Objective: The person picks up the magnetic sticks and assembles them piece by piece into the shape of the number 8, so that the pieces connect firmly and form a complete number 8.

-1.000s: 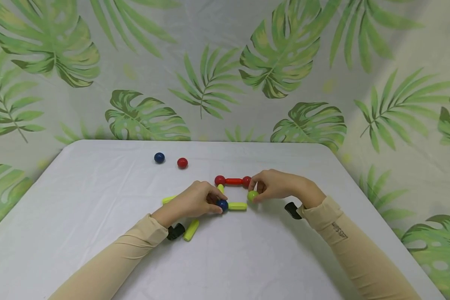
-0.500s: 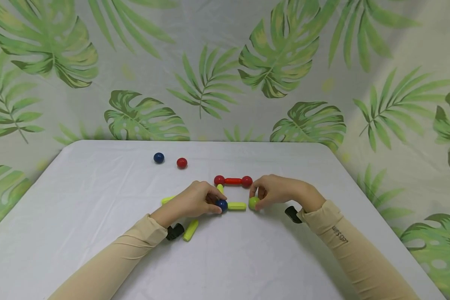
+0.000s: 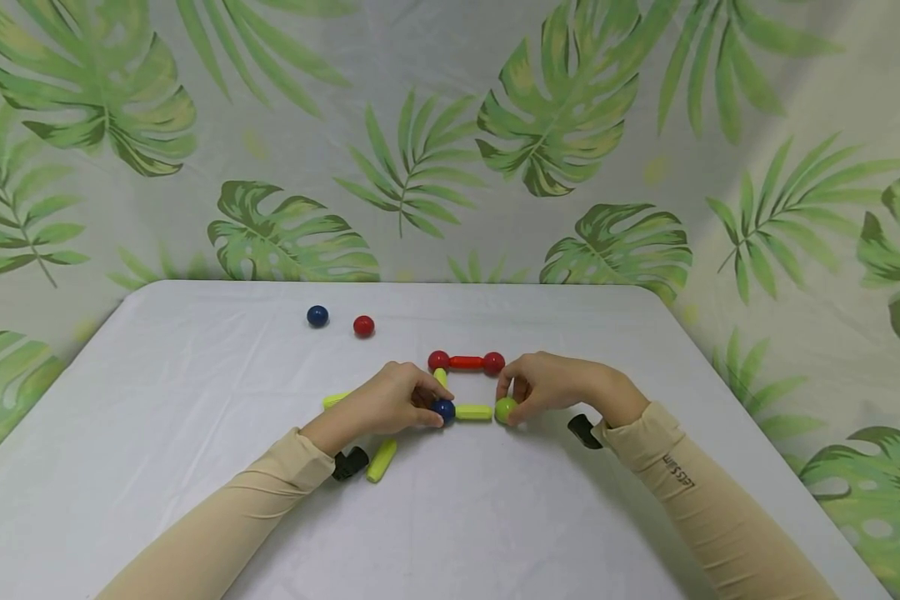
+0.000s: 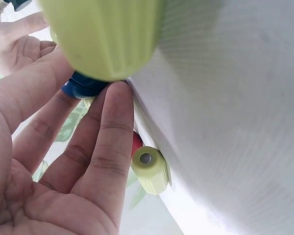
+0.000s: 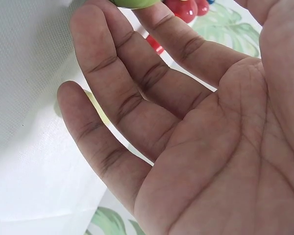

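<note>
Starting at left, note loose blue ball (image 3: 317,316) toward rear of bench (image 3: 157,375); could roll if jarred. Next, find left yellow-green rod (image 3: 336,399), partly hidden behind left hand (image 3: 393,398), then left black wrist camera (image 3: 350,462), near front yellow-green rod (image 3: 382,461); could sweep either rod aside through a careless wrist shift. In left wrist view, note grey disc (image 4: 146,158) set in end of one rod; possibly magnetic. Log loose red ball (image 3: 363,326) further back. At left hand, see fingers bent partway, pinching held blue ball (image 3: 443,412) at bench level. Observe rear yellow-green rod (image 3: 440,377) leading back to rear-left red ball (image 3: 438,361); near end covered by fingers, so cannot confirm contact there. Could skew or detach on any twist of held blue ball. Continue along red rod (image 3: 466,362) to rear-right red ball (image 3: 493,363); nearer, follow middle yellow-green rod (image 3: 473,412) out from held blue ball. Just beside right end, see green ball (image 3: 506,410) pinched by right hand (image 3: 543,385), fingers bent partway; cannot tell touching from slight gap. Judge main risk here: could meet rod end off-centre through poor line-up, pushing rod askew or, if magnetic, snapping on crooked. Could also clip rear-right red ball with fingers on drawing back.
</note>
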Motion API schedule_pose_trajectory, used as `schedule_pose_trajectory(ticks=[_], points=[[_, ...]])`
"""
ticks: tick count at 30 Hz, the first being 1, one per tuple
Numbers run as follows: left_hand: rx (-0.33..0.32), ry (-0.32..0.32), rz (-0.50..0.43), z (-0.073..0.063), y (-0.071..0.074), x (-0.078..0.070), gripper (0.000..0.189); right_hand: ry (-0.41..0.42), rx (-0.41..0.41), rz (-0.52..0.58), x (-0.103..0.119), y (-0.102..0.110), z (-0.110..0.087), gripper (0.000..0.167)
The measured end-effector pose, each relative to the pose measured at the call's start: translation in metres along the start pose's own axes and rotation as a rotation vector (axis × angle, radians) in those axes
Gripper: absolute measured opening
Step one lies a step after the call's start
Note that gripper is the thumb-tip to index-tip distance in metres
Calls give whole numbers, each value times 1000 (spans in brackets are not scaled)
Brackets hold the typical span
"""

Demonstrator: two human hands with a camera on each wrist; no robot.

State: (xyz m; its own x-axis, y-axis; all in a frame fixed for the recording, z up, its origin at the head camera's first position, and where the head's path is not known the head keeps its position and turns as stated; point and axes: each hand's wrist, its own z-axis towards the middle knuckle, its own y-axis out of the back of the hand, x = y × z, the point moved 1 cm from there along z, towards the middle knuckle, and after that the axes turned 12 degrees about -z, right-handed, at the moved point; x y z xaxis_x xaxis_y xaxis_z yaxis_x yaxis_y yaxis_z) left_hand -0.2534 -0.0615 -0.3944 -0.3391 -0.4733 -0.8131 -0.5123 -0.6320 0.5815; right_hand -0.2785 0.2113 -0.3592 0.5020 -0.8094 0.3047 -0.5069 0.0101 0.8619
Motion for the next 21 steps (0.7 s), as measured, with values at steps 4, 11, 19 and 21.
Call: schedule_pose_trajectory(ticks=[4,11,19,21], points=[[0,2,1,0,0,0,28,1,1,2,1,0,0,26],[3,-9,2,0,0,0,28,15,10,13,2,-2,2,26],[6,-2,-3,-1,0,-1,29,8,9,15,3,-2,1,26],[7,5,-1,-1,1,-2,29,14,7,13,3,-1,1,26]])
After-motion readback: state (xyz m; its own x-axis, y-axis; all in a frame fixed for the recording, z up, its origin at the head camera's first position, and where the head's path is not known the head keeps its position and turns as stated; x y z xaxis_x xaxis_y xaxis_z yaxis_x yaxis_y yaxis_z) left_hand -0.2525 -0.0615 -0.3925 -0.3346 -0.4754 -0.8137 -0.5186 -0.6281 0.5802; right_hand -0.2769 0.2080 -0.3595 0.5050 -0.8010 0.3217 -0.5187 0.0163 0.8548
